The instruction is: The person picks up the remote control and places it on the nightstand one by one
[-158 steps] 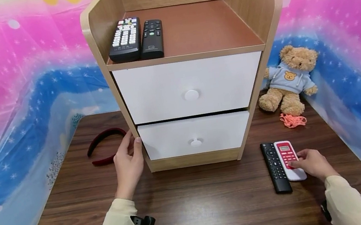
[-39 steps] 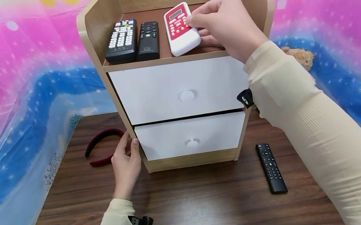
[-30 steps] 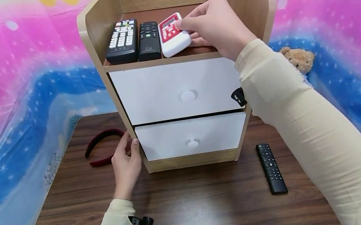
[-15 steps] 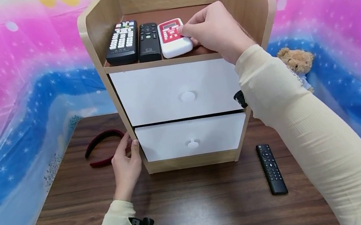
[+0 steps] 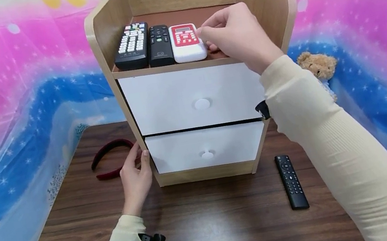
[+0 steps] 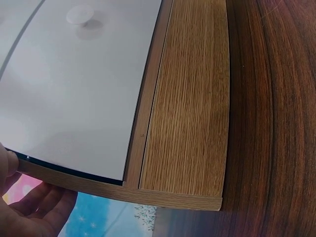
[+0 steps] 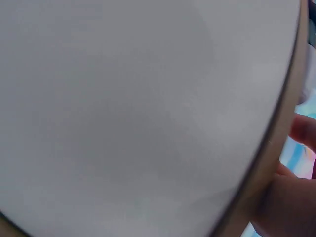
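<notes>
On top of the small wooden cabinet (image 5: 206, 173), a white remote control with a red face (image 5: 188, 43) lies flat. To its left lie a slim black remote (image 5: 160, 48) and a larger black remote with white buttons (image 5: 132, 47). My right hand (image 5: 238, 36) is at the red-and-white remote's right edge, thumb tip by its side and fingers loosely bent; the right wrist view shows mostly a white drawer front. My left hand (image 5: 136, 181) holds the cabinet's lower left side, thumb on the front edge and fingers (image 6: 57, 207) along the outer side.
Another black remote (image 5: 291, 181) lies on the wooden table (image 5: 211, 228), right of the cabinet. A dark red headband (image 5: 108, 175) is behind my left hand. My right arm partly covers a teddy bear (image 5: 319, 65). Two white drawers (image 5: 197, 94) are closed.
The red-and-white remote went from the table to the cabinet top, beside the slim black remote, and was laid flat. My right hand has just eased off it to the right. My left hand stayed.
</notes>
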Demonstrator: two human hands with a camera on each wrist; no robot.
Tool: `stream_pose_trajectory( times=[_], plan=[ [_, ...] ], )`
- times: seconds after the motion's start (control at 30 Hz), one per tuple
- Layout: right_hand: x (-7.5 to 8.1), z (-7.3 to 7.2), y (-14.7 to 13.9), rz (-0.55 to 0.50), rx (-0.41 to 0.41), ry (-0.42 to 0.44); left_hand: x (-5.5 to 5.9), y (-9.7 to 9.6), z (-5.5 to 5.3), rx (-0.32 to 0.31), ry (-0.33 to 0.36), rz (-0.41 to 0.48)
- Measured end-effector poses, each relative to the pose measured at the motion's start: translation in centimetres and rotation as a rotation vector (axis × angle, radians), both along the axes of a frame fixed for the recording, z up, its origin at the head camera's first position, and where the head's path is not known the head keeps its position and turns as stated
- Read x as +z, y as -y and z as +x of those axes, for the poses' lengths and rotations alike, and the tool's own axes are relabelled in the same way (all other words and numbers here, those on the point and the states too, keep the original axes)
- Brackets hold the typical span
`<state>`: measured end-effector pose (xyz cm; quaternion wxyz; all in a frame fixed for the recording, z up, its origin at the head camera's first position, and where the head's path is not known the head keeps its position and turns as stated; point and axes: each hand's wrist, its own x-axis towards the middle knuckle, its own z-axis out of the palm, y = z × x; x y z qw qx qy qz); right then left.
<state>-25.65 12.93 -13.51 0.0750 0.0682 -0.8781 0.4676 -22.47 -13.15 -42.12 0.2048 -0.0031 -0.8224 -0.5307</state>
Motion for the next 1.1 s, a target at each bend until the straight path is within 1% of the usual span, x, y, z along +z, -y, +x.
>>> stream_pose_trajectory(
  times=[0.13, 0.27, 0.4, 0.5, 0.63, 0.7, 0.77, 0.87, 0.97, 1.1],
  plan=[
    [-0.4, 1.3, -1.5, -0.066, 0.04, -0.082, -0.1, -0.1, -0.1, -0.011, -0.001, 0.011],
    [-0.8, 2.8, -3.4, -0.148, 0.055, -0.136, -0.3, -0.2, -0.1, -0.015, -0.015, 0.013],
    [-1.8, 4.5, -5.5, -0.238, 0.061, -0.187, -0.6, -0.3, -0.2, -0.01, -0.034, -0.008],
    [-2.9, 5.8, -7.1, -0.228, 0.033, -0.219, -0.6, -0.4, -0.2, -0.008, -0.047, -0.013],
    [-4.8, 6.8, -9.2, -0.135, -0.029, -0.28, -0.6, -0.4, -0.2, 0.0, -0.05, -0.005],
    [-6.1, 7.0, -10.3, -0.097, -0.049, -0.303, -0.6, -0.3, -0.2, 0.005, -0.048, 0.0],
    [-7.7, 7.1, -11.5, -0.041, -0.073, -0.304, -0.7, -0.1, -0.1, 0.006, -0.043, 0.006],
    [-10.7, 7.1, -13.4, 0.022, -0.11, -0.248, -0.6, 0.1, -0.1, 0.001, -0.033, 0.009],
    [-14.4, 6.9, -15.4, 0.07, -0.138, -0.162, -0.5, 0.2, 0.0, -0.002, -0.027, 0.009],
    [-20.0, 6.7, -17.7, 0.099, -0.156, -0.076, -0.4, 0.2, -0.1, -0.004, -0.026, 0.012]
  ],
)
